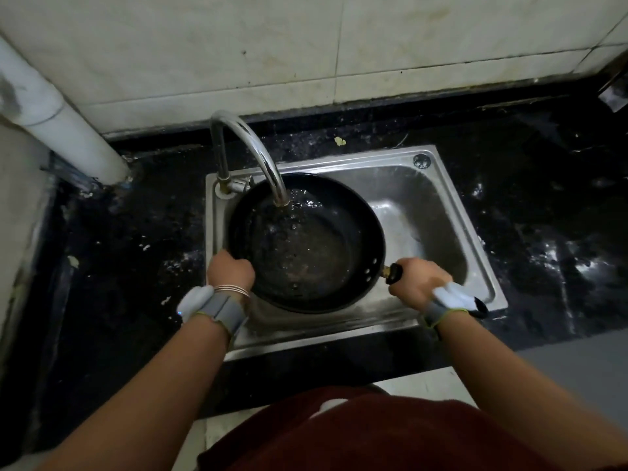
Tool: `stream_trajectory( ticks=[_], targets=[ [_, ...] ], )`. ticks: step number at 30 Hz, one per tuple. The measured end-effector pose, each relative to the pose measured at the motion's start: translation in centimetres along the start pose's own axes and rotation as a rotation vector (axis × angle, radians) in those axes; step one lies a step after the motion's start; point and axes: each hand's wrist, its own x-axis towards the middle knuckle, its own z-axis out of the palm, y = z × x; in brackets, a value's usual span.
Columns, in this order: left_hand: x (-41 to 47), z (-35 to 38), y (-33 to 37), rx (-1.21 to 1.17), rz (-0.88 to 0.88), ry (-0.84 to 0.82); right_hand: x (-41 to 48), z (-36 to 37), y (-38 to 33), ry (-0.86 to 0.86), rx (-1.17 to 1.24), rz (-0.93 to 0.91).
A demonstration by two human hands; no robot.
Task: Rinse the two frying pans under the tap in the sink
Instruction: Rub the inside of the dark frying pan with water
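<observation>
Now your left grip point(231, 271) curls over the near rim of the frying pan point(306, 246), steadying it under the tap point(220, 147) so the stream lands inside, within the sink point(428, 212); your right grip point(421, 283) clasps the handle point(396, 273), likely for tilting. Only one pan shows.

pan point(306, 246) under running tap point(251, 154)

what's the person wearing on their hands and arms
No sleeves show. Behind the left hand is a grey wrist strap with yellow-green edging and a white pod, plus thin metal bangles. The right hand has a matching strap and pod.
</observation>
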Motion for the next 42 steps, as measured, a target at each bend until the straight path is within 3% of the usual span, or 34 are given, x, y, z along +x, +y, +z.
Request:
stream_trajectory(
  ticks=[4, 10, 22, 28, 35, 42],
  targets=[
    [-2.3, 2.2, 0.1, -0.012, -0.024, -0.067, -0.6, 0.0, 2.6, -0.032, 0.033, 0.036],
    [-1.2, 2.0, -0.3, 0.006, -0.014, -0.008, -1.3, 1.4, 2.0, 0.046, 0.016, 0.051],
    [-1.8, 2.5, 3.2, -0.442, 0.161, -0.086, -1.9, -1.3, 2.7, 0.486, 0.07, 0.115],
    [3.2, 7.0, 2.1, -0.64, 0.023, -0.23, -0.5, -3.4, 4.1, 0.776, -0.034, 0.036],
    [-0.1, 6.0, 5.8, -0.882, -0.12, -0.384, -0.4, -4.9, 4.9, 1.042, -0.049, -0.025],
    [-0.1, 5.2, 7.9, -0.693, -0.055, -0.521, 0.5, -5.4, 4.7, 1.152, 0.058, 0.074]
  ],
)
